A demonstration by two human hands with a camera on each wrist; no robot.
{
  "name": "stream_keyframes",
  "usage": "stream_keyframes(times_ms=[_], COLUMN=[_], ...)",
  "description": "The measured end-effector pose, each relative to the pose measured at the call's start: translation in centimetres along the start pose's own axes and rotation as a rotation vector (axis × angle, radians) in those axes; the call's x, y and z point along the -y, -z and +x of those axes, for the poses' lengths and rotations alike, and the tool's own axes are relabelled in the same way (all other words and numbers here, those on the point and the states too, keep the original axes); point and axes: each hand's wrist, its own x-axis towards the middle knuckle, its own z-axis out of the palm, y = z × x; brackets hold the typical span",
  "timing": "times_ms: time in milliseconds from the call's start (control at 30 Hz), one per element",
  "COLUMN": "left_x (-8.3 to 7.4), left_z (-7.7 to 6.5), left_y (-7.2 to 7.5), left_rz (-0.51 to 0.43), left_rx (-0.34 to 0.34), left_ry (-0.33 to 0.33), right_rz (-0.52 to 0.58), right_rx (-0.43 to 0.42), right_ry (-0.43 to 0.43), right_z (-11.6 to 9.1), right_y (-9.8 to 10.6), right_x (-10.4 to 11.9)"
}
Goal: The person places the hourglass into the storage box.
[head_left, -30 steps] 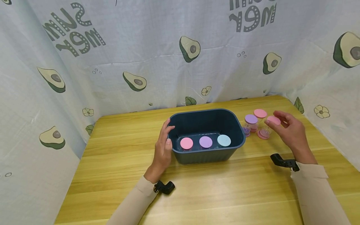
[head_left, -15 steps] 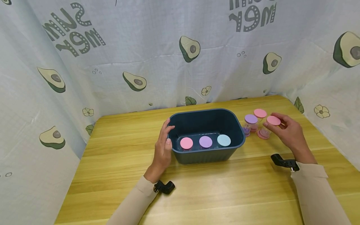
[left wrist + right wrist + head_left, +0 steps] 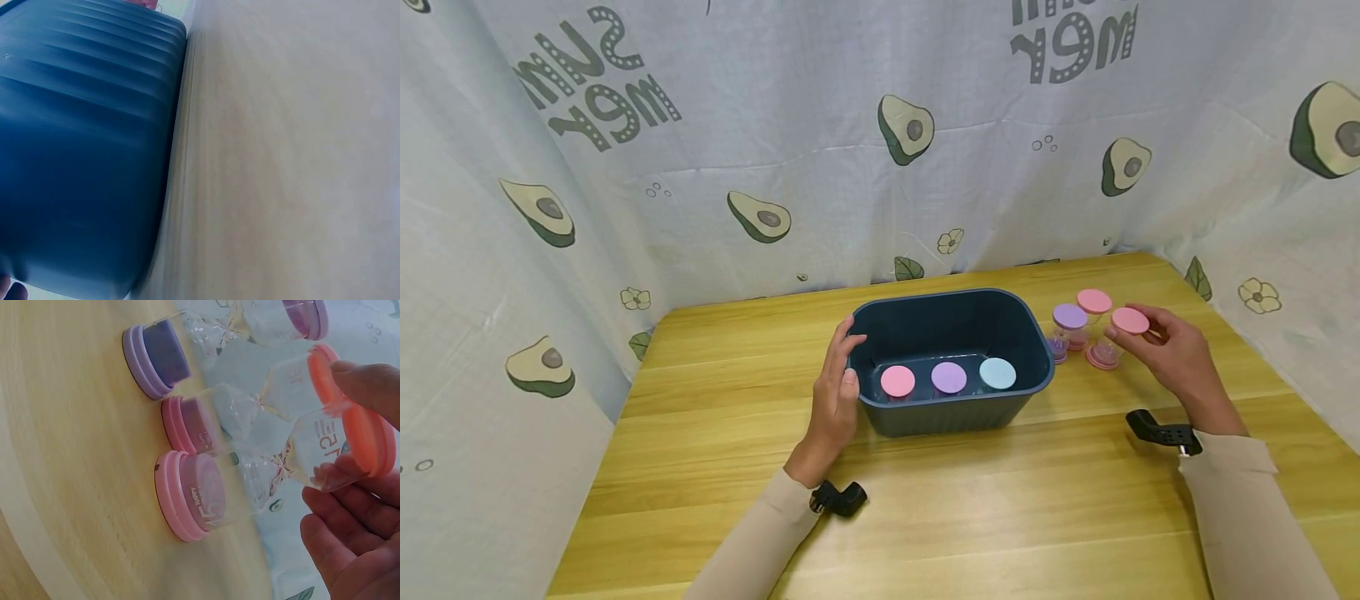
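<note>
The right hand [image 3: 1176, 358] pinches the upper cap of the front pink hourglass [image 3: 278, 467] between thumb and fingers; its base rests upright on the surface [image 3: 925, 517]. The left hand [image 3: 833, 400], fingers extended and slightly parted, rests against the dark blue bin [image 3: 951, 423] at the bin's 9 o'clock end. From the front pink hourglass, the purple hourglass [image 3: 1070, 318] stands toward 9 o'clock and the rear pink hourglass [image 3: 1093, 302] toward 11, all three close together at the bin's 3 o'clock side. Inside the bin, toward 6 o'clock, a pink cap [image 3: 897, 382], a purple cap [image 3: 949, 379] and a light-blue cap [image 3: 997, 374] form a row; what lies below them is mostly hidden. At 12 o'clock, beyond the surface, hangs an avocado-print curtain [image 3: 820, 167].
</note>
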Motion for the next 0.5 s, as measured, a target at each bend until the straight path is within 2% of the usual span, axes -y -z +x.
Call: stream_keyframes(times_ms=[267, 500], left_x=[-0.08, 0.04], left_z=[0.03, 0.05], left_y=[0.04, 0.00], left_rz=[0.007, 0.011], left_rx=[0.000, -0.003], left_ry=[0.000, -0.006], right_rz=[0.012, -0.009], right_rx=[-0.014, -0.013], right_ry=[0.023, 0.003], right_z=[-0.10, -0.13], right_y=[0.16, 0.17], right_x=[-0.23, -0.12])
